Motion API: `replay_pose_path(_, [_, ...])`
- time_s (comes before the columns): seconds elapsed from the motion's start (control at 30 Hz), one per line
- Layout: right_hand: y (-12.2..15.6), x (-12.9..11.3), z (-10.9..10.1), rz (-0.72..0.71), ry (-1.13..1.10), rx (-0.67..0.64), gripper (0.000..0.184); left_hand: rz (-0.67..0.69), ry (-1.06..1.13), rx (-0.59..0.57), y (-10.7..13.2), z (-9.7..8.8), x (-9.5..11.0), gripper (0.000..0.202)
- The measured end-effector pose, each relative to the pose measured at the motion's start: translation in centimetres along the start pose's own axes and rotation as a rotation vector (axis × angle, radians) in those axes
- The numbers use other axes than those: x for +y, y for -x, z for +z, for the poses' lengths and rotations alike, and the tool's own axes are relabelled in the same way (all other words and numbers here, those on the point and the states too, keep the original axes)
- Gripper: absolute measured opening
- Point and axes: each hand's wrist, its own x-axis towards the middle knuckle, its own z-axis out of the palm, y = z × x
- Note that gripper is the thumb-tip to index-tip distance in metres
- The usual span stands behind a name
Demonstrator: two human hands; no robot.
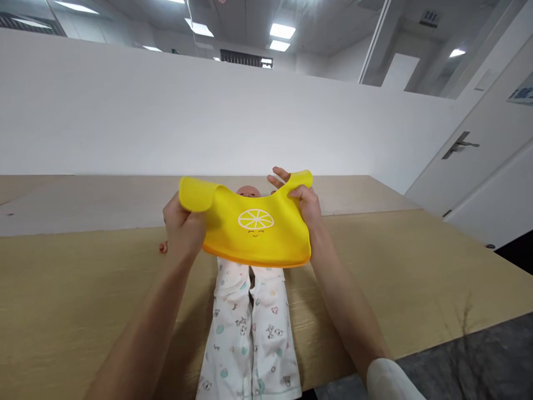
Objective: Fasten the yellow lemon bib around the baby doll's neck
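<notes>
A yellow silicone bib [256, 230] with a white lemon-slice face print hangs in the air between both hands. My left hand [183, 228] grips its left neck strap, fingers closed. My right hand [302, 203] pinches the right strap, with some fingers raised. Under the bib a baby doll [249, 191] lies on its back on the wooden table [83, 289]. Only the top of the doll's head, one small hand and its legs in white patterned pyjamas [250, 328] show.
A white partition wall [208, 111] runs along the far side of the table. A white door with a lever handle [460, 145] stands at the right. Dark carpet [478, 355] lies past the table's right front edge.
</notes>
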Motion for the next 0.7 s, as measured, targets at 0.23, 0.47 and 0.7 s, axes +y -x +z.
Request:
replay_pose_path(0.23, [-1.1, 2.8, -1.7, -0.183, 0.213, 0.106, 0.053, -0.219, 0.126, -0.109, -1.2, 0.5, -1.1, 0.030])
replay_pose_path(0.47, [-1.3, 3.0, -2.1, -0.017, 0.040, -0.002, 0.051, -0.219, 0.112, -0.235, -1.3, 0.0, -1.5, 0.016])
replay_pose_path(0.7, [-3.8, 3.9, -3.9, -0.182, 0.259, 0.156, 0.034, -0.258, 0.154, -0.364, -2.7, 0.3, -2.3, 0.017])
